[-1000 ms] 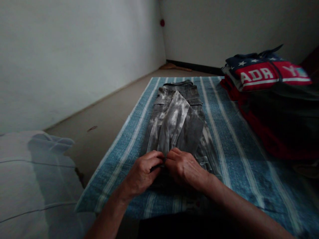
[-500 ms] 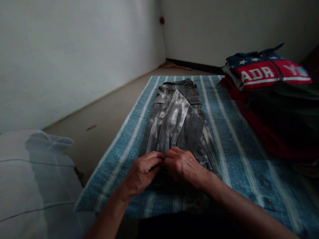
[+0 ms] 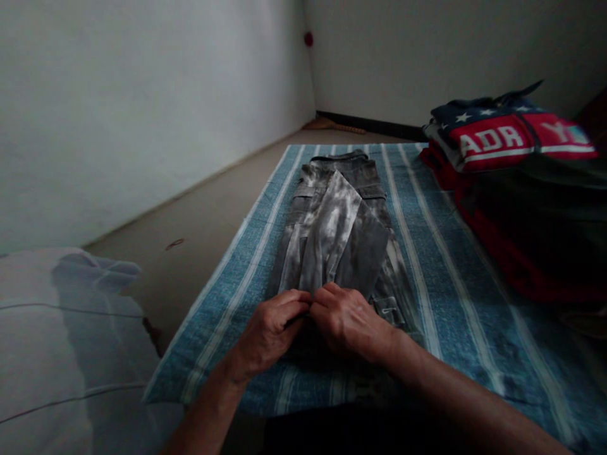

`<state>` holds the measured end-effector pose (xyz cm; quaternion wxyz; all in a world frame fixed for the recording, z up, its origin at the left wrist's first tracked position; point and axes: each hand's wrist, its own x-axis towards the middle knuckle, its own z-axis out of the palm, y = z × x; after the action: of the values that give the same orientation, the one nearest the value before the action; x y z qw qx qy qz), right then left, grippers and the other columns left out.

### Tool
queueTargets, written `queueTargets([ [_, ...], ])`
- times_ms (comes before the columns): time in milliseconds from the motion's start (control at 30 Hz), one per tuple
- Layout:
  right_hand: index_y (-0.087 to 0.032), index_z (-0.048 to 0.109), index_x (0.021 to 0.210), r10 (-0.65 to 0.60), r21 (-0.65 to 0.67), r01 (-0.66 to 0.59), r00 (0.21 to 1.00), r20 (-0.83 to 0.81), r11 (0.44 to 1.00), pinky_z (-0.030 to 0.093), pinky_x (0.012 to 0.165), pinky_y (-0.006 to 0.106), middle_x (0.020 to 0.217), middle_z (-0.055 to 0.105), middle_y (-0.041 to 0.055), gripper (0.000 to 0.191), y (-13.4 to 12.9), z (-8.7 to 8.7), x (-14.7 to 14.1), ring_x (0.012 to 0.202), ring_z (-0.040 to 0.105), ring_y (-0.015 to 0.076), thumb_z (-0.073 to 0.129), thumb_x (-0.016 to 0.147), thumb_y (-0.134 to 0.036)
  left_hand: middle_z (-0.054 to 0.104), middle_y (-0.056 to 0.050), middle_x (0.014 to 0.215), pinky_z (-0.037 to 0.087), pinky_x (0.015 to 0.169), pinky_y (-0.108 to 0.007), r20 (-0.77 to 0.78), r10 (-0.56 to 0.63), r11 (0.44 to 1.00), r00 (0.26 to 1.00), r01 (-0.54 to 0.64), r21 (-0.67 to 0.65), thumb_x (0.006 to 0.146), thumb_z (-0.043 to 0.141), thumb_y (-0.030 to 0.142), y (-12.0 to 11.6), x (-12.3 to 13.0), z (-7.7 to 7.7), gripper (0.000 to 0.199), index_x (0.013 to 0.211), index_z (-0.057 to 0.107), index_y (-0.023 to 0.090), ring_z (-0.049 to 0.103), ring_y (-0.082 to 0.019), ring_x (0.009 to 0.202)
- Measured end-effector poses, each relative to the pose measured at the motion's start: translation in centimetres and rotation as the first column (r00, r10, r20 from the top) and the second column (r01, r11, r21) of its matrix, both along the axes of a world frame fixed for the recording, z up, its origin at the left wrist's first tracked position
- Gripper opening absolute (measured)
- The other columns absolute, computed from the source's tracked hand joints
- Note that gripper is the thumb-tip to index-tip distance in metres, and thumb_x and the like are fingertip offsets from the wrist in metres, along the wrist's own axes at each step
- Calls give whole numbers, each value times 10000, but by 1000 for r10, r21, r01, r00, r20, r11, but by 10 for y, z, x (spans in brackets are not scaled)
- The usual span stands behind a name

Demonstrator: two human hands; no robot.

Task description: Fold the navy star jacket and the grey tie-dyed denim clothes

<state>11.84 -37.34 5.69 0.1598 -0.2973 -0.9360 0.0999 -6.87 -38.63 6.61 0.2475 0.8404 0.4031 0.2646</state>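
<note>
Grey mottled cargo pants (image 3: 327, 234) lie lengthwise on a blue-and-white striped cloth, waistband at the far end and legs folded back over themselves. At their near end, my left hand (image 3: 272, 325) is closed, thumb and fingers pinching the fabric. Right beside it, my right hand (image 3: 348, 322) is closed on the same pants, its fingertips almost meeting the left ones. The exact bit of fabric between the fingers is hidden by the hands and the dark shade beneath them.
The striped cloth (image 3: 455, 284) covers a table-like surface. To the right stands a pile of folded clothes, topped by a red-and-navy garment (image 3: 516, 136) with stars and letters. White covered bundles (image 3: 42, 341) lie at left. A broom (image 3: 332, 125) lies on the floor near the corner.
Almost nothing differs. My right hand has shifted very slightly down and left; the pants lie as before.
</note>
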Motion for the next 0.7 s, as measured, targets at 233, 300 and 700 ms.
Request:
queueTargets([
  [233,-134,623,821,6,44,-7,1000,30,999,442,606,308,827,617,74,149,-5,2,-5,761,535,213,503,910,-136,683,-59,957,537,754,-226,5,33,999,999,-33,32,914,492,177,-5,2,-4,185,893,675,165,665,-139,866],
  [300,-134,623,825,4,28,-6,998,69,1000,442,592,305,835,623,70,144,-4,5,-5,762,549,212,506,909,-128,679,-55,939,537,744,-229,5,35,998,999,-35,54,921,480,183,-6,2,-5,193,893,670,167,664,-137,854],
  [700,-112,630,886,-9,-19,12,988,157,1000,454,518,305,849,614,92,134,4,17,-9,757,589,224,497,883,-128,693,-44,970,554,759,-233,45,16,1000,999,-16,-11,892,511,174,-2,0,-1,197,896,708,197,670,-143,874],
])
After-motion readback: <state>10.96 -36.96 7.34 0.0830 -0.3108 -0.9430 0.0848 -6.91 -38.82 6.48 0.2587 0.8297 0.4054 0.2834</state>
